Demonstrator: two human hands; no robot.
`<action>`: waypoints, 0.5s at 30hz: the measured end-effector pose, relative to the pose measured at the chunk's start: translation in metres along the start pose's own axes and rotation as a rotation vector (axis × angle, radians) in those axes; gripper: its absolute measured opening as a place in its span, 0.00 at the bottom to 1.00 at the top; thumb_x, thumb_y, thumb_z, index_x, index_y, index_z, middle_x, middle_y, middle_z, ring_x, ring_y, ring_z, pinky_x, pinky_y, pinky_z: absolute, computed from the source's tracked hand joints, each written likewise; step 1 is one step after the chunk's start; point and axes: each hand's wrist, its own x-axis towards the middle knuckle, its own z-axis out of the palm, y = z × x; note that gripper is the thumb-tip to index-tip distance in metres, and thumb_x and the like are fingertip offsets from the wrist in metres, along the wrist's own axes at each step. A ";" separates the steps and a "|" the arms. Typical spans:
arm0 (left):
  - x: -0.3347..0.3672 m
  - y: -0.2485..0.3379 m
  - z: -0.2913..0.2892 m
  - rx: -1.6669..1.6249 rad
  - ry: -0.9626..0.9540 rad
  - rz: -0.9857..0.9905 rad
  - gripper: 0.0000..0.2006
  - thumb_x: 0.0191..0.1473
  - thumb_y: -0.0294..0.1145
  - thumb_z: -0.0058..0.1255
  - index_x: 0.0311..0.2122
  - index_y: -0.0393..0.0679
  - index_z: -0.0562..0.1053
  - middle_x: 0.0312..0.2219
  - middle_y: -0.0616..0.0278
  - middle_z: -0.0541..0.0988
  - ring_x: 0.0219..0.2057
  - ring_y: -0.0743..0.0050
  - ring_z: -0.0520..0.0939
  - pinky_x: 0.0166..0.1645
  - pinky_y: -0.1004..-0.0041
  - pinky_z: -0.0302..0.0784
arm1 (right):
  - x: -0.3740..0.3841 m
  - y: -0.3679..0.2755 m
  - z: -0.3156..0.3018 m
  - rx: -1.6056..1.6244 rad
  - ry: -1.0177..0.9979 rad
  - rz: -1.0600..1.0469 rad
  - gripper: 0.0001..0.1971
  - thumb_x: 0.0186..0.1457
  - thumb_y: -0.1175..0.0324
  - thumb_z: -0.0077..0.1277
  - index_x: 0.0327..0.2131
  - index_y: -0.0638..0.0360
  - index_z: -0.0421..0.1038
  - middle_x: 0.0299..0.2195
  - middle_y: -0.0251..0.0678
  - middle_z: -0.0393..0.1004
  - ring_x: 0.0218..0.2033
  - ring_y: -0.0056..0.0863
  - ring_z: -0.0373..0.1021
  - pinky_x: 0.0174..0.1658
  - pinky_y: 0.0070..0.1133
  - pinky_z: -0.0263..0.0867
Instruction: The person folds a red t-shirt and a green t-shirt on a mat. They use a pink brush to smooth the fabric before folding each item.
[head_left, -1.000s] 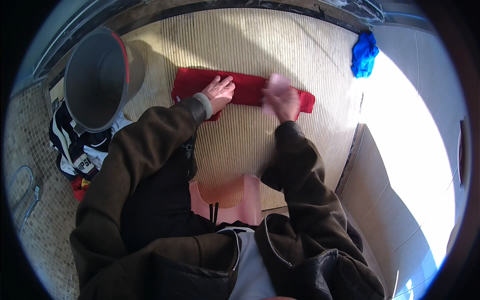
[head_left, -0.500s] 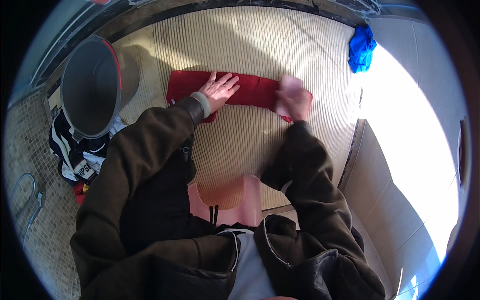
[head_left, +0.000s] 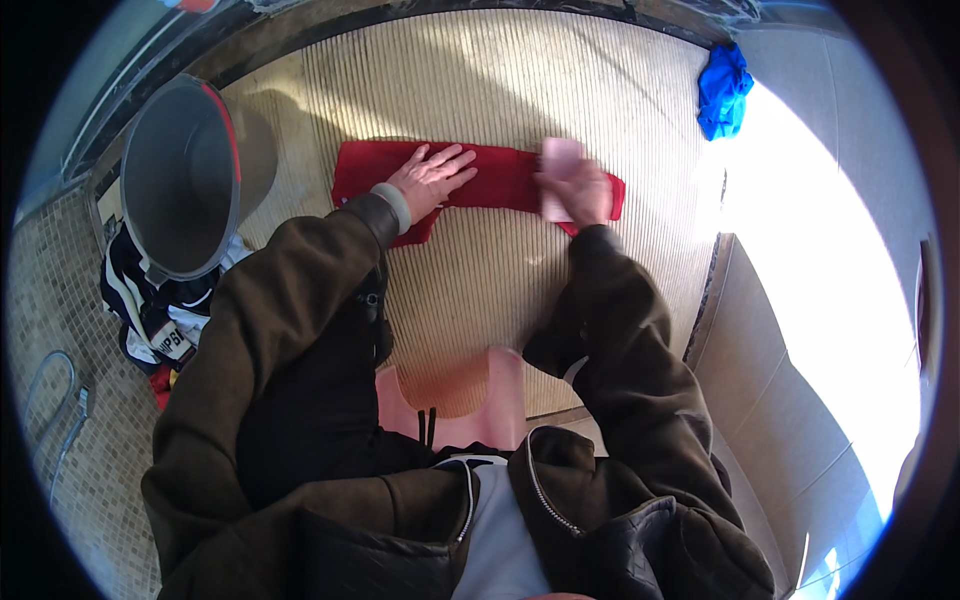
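A strip of red cloth (head_left: 505,178) lies folded lengthwise across the ribbed, cream-coloured floor. My left hand (head_left: 432,178) rests flat on it, left of its middle, fingers stretched out and holding nothing. Near the cloth's right end, my right hand (head_left: 585,192), somewhat blurred, is closed round a pale pink oblong block (head_left: 561,155). That block sits across the cloth. Its underside is hidden, so I cannot tell whether it is a brush.
To the left, a grey bucket (head_left: 175,180) with a red rim band lies tipped over beside a heap of dark and white clothes (head_left: 150,310). A blue cloth (head_left: 724,92) is at the far right by the tiled wall (head_left: 760,310). A pink stool (head_left: 505,395) is beneath me.
My right hand and the pink block have shifted a little to the left along the red cloth. My left hand stays in nearly the same spot.
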 end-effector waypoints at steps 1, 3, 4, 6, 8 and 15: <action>0.002 -0.004 0.002 0.040 0.055 0.023 0.30 0.54 0.27 0.48 0.63 0.52 0.60 0.65 0.65 0.56 0.67 0.64 0.54 0.67 0.47 0.49 | 0.013 0.036 -0.013 -0.029 -0.038 -0.006 0.37 0.33 0.42 0.69 0.36 0.68 0.70 0.34 0.44 0.75 0.35 0.37 0.74 0.40 0.31 0.72; -0.005 -0.020 0.005 0.129 0.147 0.031 0.30 0.51 0.22 0.48 0.62 0.52 0.62 0.63 0.63 0.62 0.65 0.63 0.59 0.66 0.47 0.52 | 0.017 0.049 -0.034 -0.134 -0.056 0.078 0.41 0.32 0.48 0.70 0.44 0.71 0.66 0.44 0.50 0.70 0.47 0.42 0.69 0.50 0.33 0.67; -0.009 -0.026 0.006 0.173 0.206 -0.064 0.30 0.51 0.22 0.48 0.60 0.53 0.64 0.59 0.62 0.67 0.62 0.62 0.64 0.65 0.47 0.53 | 0.017 0.052 -0.042 -0.202 -0.031 -0.060 0.40 0.31 0.50 0.69 0.44 0.69 0.66 0.45 0.50 0.70 0.49 0.44 0.67 0.52 0.34 0.66; -0.018 -0.036 -0.002 0.182 0.301 -0.247 0.28 0.50 0.24 0.52 0.58 0.52 0.66 0.54 0.62 0.70 0.58 0.63 0.68 0.62 0.46 0.56 | 0.019 0.055 -0.057 -0.194 -0.013 -0.322 0.37 0.28 0.58 0.69 0.45 0.63 0.66 0.46 0.49 0.69 0.52 0.49 0.64 0.56 0.35 0.62; -0.025 -0.048 -0.002 0.152 0.303 -0.337 0.27 0.50 0.27 0.55 0.57 0.52 0.67 0.50 0.64 0.72 0.54 0.65 0.70 0.59 0.46 0.58 | 0.020 0.069 -0.052 -0.082 -0.123 -0.425 0.36 0.28 0.60 0.69 0.45 0.61 0.66 0.47 0.47 0.69 0.52 0.48 0.64 0.55 0.36 0.63; -0.029 -0.068 -0.007 0.160 0.272 -0.323 0.20 0.46 0.33 0.58 0.46 0.51 0.71 0.38 0.64 0.71 0.45 0.66 0.74 0.50 0.53 0.62 | -0.010 0.062 -0.040 -0.180 0.024 -0.474 0.31 0.28 0.65 0.67 0.41 0.56 0.67 0.39 0.40 0.70 0.46 0.43 0.66 0.48 0.38 0.64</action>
